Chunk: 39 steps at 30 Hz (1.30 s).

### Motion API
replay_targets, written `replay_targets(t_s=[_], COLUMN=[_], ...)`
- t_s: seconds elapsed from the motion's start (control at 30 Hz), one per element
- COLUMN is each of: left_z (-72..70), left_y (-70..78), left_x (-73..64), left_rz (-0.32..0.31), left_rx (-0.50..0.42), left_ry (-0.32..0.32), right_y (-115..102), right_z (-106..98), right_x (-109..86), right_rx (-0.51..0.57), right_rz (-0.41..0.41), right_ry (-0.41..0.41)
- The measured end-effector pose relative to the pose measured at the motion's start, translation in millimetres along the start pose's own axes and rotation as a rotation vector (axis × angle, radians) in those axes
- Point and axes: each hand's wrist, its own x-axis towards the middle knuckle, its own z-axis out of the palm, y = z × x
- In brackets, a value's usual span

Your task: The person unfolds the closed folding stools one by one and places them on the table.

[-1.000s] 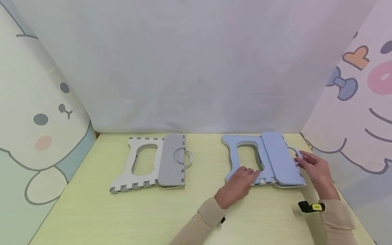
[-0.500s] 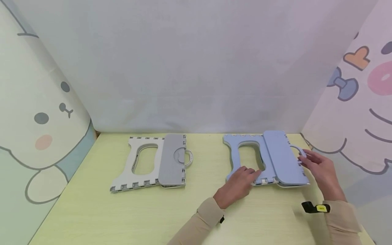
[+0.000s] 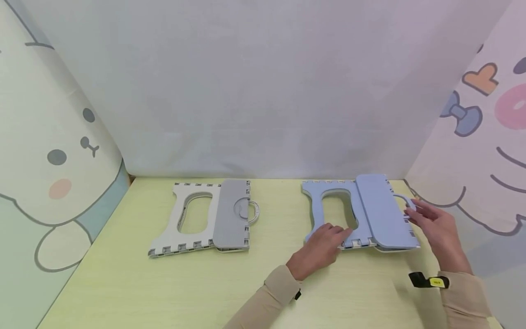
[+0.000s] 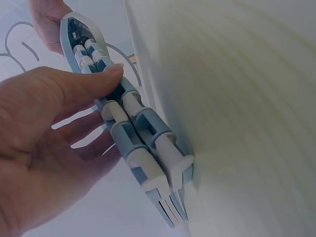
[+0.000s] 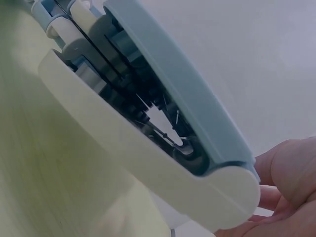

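A blue folding step stool point(image 3: 380, 214) lies folded on the right side of the table. My left hand point(image 3: 318, 251) grips its near leg frame beside the oval opening. In the left wrist view, the left thumb presses on the hinged side edge point(image 4: 133, 106), with the fingers around the other face. My right hand point(image 3: 439, 230) pinches the curved carry handle point(image 3: 404, 198) at the stool's right end. Seen from the right wrist, the folded seat halves point(image 5: 187, 89) stand slightly apart at the near end, and the right hand point(image 5: 291, 182) is partly hidden behind them.
A second folding stool, white with a grey seat point(image 3: 230, 219), lies flat to the left, its round handle point(image 3: 255, 211) pointing right. The pale yellow table point(image 3: 164, 292) meets a grey backdrop point(image 3: 263, 91) behind and cartoon-printed panels point(image 3: 464, 173) at the sides.
The right hand and the stool's handle end have moved to the right and slightly up in the head view. The leg end has shifted a little right, while the left hand stays nearly in place.
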Motion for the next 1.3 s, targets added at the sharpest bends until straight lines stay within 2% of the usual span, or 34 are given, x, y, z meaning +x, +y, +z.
replay_targets(t_s=[0.1, 0.27, 0.7, 0.83, 1.07, 1.3], left_z=[-0.9, -1.6, -7.4, -9.1, -9.4, -10.9], left_y=[0.7, 1.2, 2.7, 3.5, 4.8, 5.3], left_x=[0.4, 1.2, 1.5, 1.9, 2.4, 2.8], left_rz=[-0.003, -0.009, -0.001, 0.002, 0.009, 0.011], left_rx=[0.003, -0.008, -0.05, -0.056, -0.054, -0.099], left_ry=[0.002, -0.005, -0.009, -0.007, -0.009, -0.012], right_y=[-2.2, -8.5, -18.6, -22.5, -31.1, -37.4], right_z=[-1.6, -4.4, -9.8, -11.4, -14.4, -17.7], right_x=[-1.6, -3.1, -11.7, -13.5, -18.9, -24.1], right_rx=[-0.018, -0.12, -0.201, -0.183, -0.06, -0.094], right_rz=[0.002, 0.016, 0.0, 0.029, 0.056, 0.053], right_ry=[-0.002, 0.001, 0.011, 0.02, 0.025, 0.038])
